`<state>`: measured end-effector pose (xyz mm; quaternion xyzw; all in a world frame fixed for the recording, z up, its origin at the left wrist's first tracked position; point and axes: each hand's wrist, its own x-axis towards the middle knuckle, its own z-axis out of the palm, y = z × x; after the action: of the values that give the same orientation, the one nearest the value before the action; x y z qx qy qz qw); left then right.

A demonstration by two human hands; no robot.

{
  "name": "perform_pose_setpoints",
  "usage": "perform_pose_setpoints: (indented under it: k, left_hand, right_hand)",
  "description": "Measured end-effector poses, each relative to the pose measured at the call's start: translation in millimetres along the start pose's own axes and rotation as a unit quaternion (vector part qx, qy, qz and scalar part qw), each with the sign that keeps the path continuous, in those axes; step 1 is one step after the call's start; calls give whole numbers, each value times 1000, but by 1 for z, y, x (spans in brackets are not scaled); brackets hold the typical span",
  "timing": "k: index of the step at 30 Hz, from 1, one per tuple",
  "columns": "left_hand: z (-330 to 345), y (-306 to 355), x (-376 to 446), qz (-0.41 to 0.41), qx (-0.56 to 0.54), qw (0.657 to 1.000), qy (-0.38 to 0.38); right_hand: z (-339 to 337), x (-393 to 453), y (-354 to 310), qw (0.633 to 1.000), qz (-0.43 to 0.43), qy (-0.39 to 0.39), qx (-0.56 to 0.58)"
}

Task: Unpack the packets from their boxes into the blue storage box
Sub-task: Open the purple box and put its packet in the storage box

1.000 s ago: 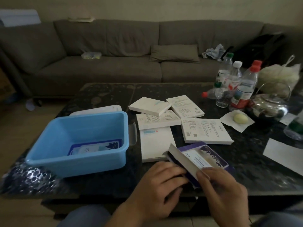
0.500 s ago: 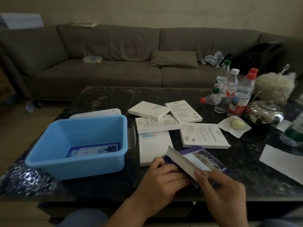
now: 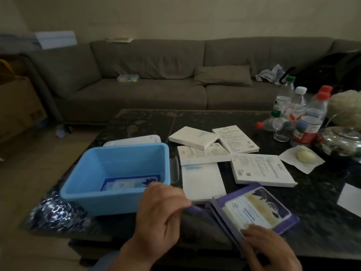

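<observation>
The blue storage box [image 3: 117,200] stands at the table's left front, with one purple-edged packet [image 3: 130,183] lying flat on its bottom. Near the front edge my right hand [image 3: 269,249] grips a stack of purple packets [image 3: 256,209] by its lower corner. My left hand [image 3: 162,214], just right of the blue box, pinches the purple edge of a dark flap or packet [image 3: 195,210] that spreads left from the stack. Several white boxes [image 3: 261,170] lie flat behind the hands, one white box [image 3: 203,178] directly beside the blue box.
A white lid [image 3: 132,140] lies behind the blue box. Plastic bottles [image 3: 306,118], a glass teapot [image 3: 341,143] and a yellowish lump on a napkin [image 3: 305,156] crowd the table's right. White paper [image 3: 349,198] lies at the right edge. A grey sofa runs behind.
The purple packets have come out of the white box flap and now lie fanned open. My left hand has moved left toward the blue box, pulling a purple edge.
</observation>
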<state>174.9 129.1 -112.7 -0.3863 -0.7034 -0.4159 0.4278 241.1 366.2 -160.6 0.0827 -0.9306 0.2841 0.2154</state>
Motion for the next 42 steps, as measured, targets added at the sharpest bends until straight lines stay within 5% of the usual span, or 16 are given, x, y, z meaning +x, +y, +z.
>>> perform_pose_setpoints:
  k: [3, 7, 9, 10, 11, 13, 16, 20, 24, 27, 30, 32, 37, 42]
  left_hand:
    - [-17, 2, 28, -131, 3, 991, -7]
    - [-30, 9, 52, -348, -74, 933, 55]
    - [-29, 8, 56, -407, -67, 907, 85]
    - [-29, 6, 56, -425, -58, 897, 104]
    - [-29, 4, 55, -438, -54, 889, 123]
    - [-32, -2, 50, -465, -81, 868, 153]
    - [-51, -12, 45, -473, -125, 855, 173]
    - [-87, -19, 53, -397, 1, 914, 88]
    - [-96, -17, 82, -415, -3, 905, -94]
    - [-96, -22, 91, -468, -145, 872, 14]
    - [-96, -34, 88, -475, -207, 833, 193]
    - [-100, -41, 85, -489, -227, 799, 267]
    - [-128, -58, 76, -530, -181, 813, 162]
    - [-157, -106, 67, -519, 51, 853, 27]
  right_hand:
    - [16, -13, 9, 997, 7, -73, -37]
    - [26, -15, -41, 995, -26, 61, -72]
    - [16, 8, -71, 966, 160, 177, 102]
    - [5, 27, -93, 924, 306, 154, 168]
    - [1, 36, -107, 909, 345, 102, 213]
    - [-3, 46, -124, 884, 292, 4, 366]
    - [-7, 71, -110, 880, 226, 15, 418]
    - [-36, 146, -109, 955, 19, -188, 228]
    - [-53, 204, -140, 927, -84, -352, 96]
    - [-45, 223, -158, 921, -111, -348, 135]
    - [-33, 229, -159, 879, -45, -345, 327]
    - [-21, 230, -158, 865, -39, -388, 316]
    - [16, 246, -158, 923, -58, -334, 183]
    - [50, 279, -170, 922, -96, -363, 98]
